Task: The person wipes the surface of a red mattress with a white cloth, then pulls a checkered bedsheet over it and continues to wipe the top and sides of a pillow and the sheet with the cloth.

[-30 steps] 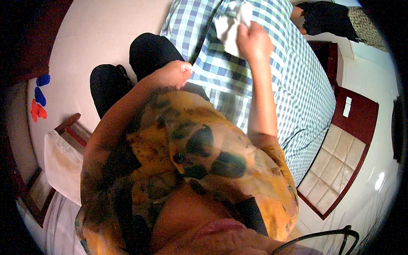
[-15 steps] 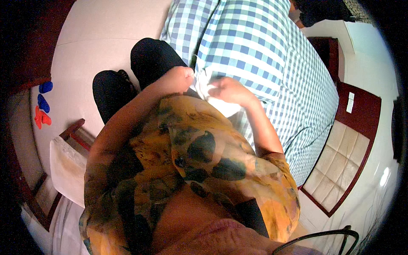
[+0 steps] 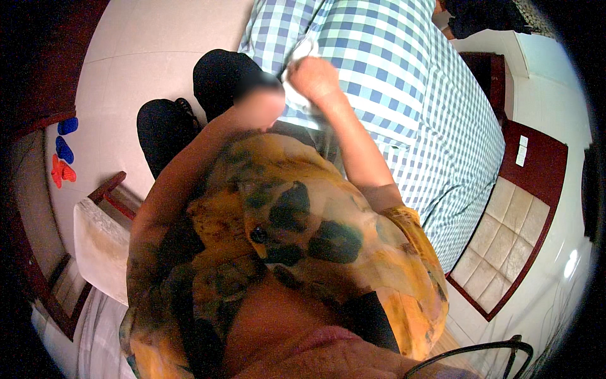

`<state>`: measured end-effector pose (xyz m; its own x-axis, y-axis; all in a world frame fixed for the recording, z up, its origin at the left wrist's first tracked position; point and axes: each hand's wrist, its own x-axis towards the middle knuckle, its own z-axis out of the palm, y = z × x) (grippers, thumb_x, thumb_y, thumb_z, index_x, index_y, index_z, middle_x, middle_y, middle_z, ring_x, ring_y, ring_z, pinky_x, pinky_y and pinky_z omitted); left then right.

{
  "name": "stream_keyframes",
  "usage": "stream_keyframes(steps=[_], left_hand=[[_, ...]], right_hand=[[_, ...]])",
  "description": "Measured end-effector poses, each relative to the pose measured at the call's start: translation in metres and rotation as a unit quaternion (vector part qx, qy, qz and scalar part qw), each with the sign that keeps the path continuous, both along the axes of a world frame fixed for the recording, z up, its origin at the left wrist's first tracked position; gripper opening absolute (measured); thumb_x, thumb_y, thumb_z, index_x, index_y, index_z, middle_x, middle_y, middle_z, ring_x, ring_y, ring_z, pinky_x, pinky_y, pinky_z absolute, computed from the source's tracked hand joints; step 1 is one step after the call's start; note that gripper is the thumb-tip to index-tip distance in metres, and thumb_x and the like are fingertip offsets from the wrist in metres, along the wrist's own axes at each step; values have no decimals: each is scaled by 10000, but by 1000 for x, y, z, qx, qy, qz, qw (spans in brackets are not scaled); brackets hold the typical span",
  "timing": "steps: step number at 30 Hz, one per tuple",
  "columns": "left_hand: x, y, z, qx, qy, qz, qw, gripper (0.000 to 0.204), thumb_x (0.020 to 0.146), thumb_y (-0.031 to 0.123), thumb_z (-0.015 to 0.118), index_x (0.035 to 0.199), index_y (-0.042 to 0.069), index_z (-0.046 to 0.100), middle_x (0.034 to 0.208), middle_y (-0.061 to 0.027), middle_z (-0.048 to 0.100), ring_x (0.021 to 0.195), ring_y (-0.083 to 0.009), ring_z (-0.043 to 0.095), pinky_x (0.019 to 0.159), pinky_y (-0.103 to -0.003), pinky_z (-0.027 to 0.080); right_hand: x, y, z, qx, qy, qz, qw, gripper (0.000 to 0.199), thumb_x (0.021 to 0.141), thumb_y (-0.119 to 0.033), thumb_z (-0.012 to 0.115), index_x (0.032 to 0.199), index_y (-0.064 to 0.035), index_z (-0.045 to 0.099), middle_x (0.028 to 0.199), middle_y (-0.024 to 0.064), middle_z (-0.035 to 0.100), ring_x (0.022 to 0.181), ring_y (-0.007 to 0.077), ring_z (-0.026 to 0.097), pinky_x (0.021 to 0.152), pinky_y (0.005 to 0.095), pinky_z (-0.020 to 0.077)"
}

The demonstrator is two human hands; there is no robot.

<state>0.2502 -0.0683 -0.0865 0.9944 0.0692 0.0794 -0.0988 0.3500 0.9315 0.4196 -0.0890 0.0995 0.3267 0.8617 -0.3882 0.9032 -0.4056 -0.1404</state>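
Observation:
A blue, white and grey checked bedsheet covers the bed beside my legs. At the bed's near edge lies a white cloth, bunched up, with another bit of it showing past my knuckles. My right hand is closed over this cloth, fingers curled down so that their tips are hidden. Just left of it, close to my knee, is my left hand. It is blurred, and its fingers cannot be made out. Whether it touches the cloth does not show.
My legs in black trousers stand beside the bed. A chair with a pale seat is at the left, past it blue slippers and red slippers. A padded headboard stands right. Dark clothing shows at the top right.
My right hand has moved away from me, up along the bed edge, and the white cloth has shifted with it. My left hand has moved slightly left and is now blurred.

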Motion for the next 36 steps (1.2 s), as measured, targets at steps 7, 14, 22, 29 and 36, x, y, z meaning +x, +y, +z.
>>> stream_keyframes(steps=[7, 14, 22, 29, 36], left_hand=[[0, -8, 164, 203, 266, 103, 937, 238, 904, 153, 463, 725, 3, 513, 584, -46, 497, 545, -108, 488, 510, -308, 406], [-1, -3, 164, 189, 293, 77, 934, 231, 908, 165, 462, 732, 20, 502, 587, -38, 496, 478, -112, 464, 462, -309, 398], [0, -6, 166, 187, 326, 104, 921, 246, 942, 238, 453, 856, 22, 533, 635, -57, 559, 483, -129, 537, 443, -280, 443], [4, -11, 167, 255, 310, 140, 905, 253, 949, 231, 448, 896, 8, 555, 679, -87, 620, 509, -128, 580, 440, -275, 470], [-12, 16, 111, 71, 208, 151, 964, 309, 946, 233, 450, 1066, -20, 581, 926, -140, 648, 756, -191, 635, 645, -276, 528]], right_hand=[[-6, -91, 20, 70, 115, 47, 990, 326, 860, -363, 532, 963, -67, 621, 823, 178, 646, 785, 381, 615, 694, 456, 486], [62, -202, 13, 232, -34, 105, 966, 211, 727, -166, 668, 926, -121, 619, 874, 86, 646, 755, 288, 632, 625, 394, 515], [161, -333, -8, 481, 19, -589, 649, 430, 833, -251, 650, 1089, 88, 585, 1015, 194, 651, 864, 221, 640, 745, 347, 510], [226, -293, -33, 394, 253, -534, 704, 452, 836, -331, 665, 1099, 24, 571, 920, 85, 626, 794, 191, 591, 704, 300, 460], [223, -252, -7, 274, 584, -503, 576, 484, 794, -204, 695, 1173, 49, 530, 1068, 149, 627, 930, 267, 626, 815, 384, 506]])
